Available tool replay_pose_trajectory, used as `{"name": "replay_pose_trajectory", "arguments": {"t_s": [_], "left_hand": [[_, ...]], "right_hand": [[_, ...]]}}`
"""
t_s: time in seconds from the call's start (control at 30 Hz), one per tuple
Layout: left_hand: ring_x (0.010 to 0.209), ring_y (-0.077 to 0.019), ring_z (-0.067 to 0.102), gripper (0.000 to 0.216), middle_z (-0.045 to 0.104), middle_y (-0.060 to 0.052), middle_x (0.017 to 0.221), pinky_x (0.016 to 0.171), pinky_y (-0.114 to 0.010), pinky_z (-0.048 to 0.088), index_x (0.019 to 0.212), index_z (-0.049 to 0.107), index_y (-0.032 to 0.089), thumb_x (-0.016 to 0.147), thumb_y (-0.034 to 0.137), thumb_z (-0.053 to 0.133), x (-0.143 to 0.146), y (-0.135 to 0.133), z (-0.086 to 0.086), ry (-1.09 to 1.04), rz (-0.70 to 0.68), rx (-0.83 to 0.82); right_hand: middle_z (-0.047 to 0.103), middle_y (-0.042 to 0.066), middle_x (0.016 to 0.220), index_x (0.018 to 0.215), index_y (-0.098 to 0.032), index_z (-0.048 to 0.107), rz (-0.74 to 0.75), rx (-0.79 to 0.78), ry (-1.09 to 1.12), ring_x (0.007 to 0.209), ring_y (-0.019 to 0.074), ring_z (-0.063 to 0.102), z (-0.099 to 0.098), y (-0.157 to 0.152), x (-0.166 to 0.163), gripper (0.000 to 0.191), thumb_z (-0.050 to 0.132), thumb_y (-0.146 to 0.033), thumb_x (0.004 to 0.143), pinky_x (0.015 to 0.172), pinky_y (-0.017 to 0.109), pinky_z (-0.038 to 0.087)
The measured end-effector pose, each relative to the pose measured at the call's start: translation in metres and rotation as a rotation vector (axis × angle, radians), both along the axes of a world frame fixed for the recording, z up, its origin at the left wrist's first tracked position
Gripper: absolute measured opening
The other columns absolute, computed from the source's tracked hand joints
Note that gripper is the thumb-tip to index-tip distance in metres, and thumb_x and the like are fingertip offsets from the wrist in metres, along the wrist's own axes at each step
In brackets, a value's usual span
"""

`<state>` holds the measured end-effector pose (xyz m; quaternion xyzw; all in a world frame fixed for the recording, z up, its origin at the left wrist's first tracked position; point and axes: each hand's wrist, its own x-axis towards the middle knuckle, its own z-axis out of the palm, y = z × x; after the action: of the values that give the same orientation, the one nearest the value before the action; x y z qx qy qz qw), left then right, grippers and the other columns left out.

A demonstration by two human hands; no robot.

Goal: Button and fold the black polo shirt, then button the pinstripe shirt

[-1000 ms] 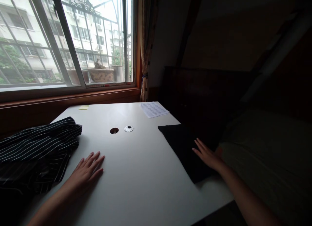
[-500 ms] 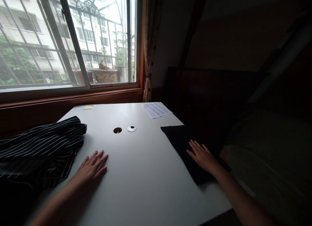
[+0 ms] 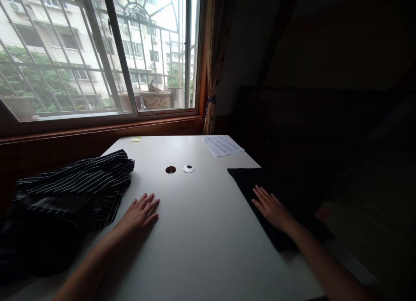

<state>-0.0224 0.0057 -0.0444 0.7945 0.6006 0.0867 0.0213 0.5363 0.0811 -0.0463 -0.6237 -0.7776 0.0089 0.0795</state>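
Observation:
My left hand point(image 3: 142, 213) rests with fingers spread on the white table point(image 3: 201, 231), holding nothing. Just left of it lies a crumpled pile of black cloth with white stripes point(image 3: 87, 179), and darker cloth sits at its near side. My right hand point(image 3: 271, 208) lies flat and open over a piece of black cloth point(image 3: 247, 184) at the table's right side. The cloth hangs past or merges with the dark area on the right, so its far edge is hard to make out.
Printed sheets of paper point(image 3: 222, 145) lie at the far right corner. A round hole point(image 3: 170, 169) and a loose round cover point(image 3: 188, 169) are mid-table. Yellow sticky notes point(image 3: 135, 139) sit near the back edge. Beyond stand a barred window point(image 3: 156, 76) and a tied curtain point(image 3: 212, 76).
The view has turned left, shifting the scene rightward. My right hand has slid slightly left relative to the black cloth. Both hands remain open.

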Motion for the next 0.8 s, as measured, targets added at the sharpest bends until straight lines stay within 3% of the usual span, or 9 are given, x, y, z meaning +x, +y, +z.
{"name": "replay_pose_trajectory", "arguments": {"t_s": [0.3, 0.4, 0.5, 0.63, 0.7, 0.8], "left_hand": [[0.146, -0.0326, 0.026, 0.055, 0.036, -0.007, 0.156, 0.116, -0.054, 0.024, 0.145, 0.046, 0.03, 0.096, 0.055, 0.04, 0.007, -0.006, 0.016, -0.04, -0.014, -0.005], [0.139, -0.0294, 0.04, 0.057, 0.047, -0.009, 0.149, 0.113, -0.047, 0.035, 0.148, 0.04, 0.026, 0.096, 0.05, 0.042, 0.008, -0.009, 0.029, -0.082, 0.0, 0.034], [0.129, -0.026, 0.052, 0.055, 0.054, -0.011, 0.142, 0.104, -0.04, 0.044, 0.149, 0.037, 0.022, 0.098, 0.045, 0.038, 0.0, -0.012, 0.053, -0.106, 0.078, 0.198], [0.128, -0.0279, 0.05, 0.045, 0.059, -0.013, 0.132, 0.106, -0.041, 0.04, 0.134, 0.053, 0.018, 0.097, 0.04, 0.039, -0.034, -0.02, 0.097, -0.011, 0.254, 0.487], [0.126, -0.0287, 0.05, 0.047, 0.059, -0.015, 0.129, 0.104, -0.042, 0.04, 0.135, 0.05, 0.013, 0.097, 0.039, 0.039, -0.064, -0.03, 0.12, 0.058, 0.392, 0.557], [0.127, -0.036, 0.044, 0.062, 0.051, -0.021, 0.137, 0.1, -0.051, 0.039, 0.146, 0.036, 0.011, 0.096, 0.048, 0.04, -0.122, -0.046, 0.145, 0.219, 0.692, 0.573]], "right_hand": [[0.028, 0.007, 0.159, 0.151, -0.021, 0.034, 0.036, 0.044, 0.082, 0.147, 0.0275, 0.025, -0.008, 0.005, 0.009, 0.064, 0.029, -0.057, 0.098, 0.118, 0.056, 0.024], [0.039, 0.007, 0.154, 0.145, -0.023, 0.045, 0.101, 0.083, 0.147, 0.144, 0.0274, 0.032, -0.004, 0.002, 0.006, 0.057, 0.033, -0.052, 0.098, 0.117, 0.054, 0.028], [0.051, 0.007, 0.146, 0.138, -0.023, 0.055, 0.159, 0.127, 0.231, 0.139, 0.0266, 0.042, 0.001, -0.003, 0.004, 0.051, 0.037, -0.049, 0.098, 0.115, 0.049, 0.036], [0.056, 0.006, 0.141, 0.133, -0.024, 0.059, 0.175, 0.17, 0.276, 0.134, 0.0269, 0.048, 0.004, -0.005, 0.004, 0.048, 0.041, -0.05, 0.097, 0.112, 0.048, 0.041], [0.057, 0.006, 0.14, 0.132, -0.025, 0.059, 0.185, 0.182, 0.285, 0.133, 0.0272, 0.049, 0.003, -0.004, 0.004, 0.047, 0.041, -0.05, 0.097, 0.112, 0.049, 0.041], [0.058, 0.006, 0.139, 0.131, -0.026, 0.06, 0.201, 0.186, 0.296, 0.132, 0.0275, 0.05, 0.003, -0.003, 0.005, 0.046, 0.041, -0.05, 0.097, 0.112, 0.05, 0.041]]}}
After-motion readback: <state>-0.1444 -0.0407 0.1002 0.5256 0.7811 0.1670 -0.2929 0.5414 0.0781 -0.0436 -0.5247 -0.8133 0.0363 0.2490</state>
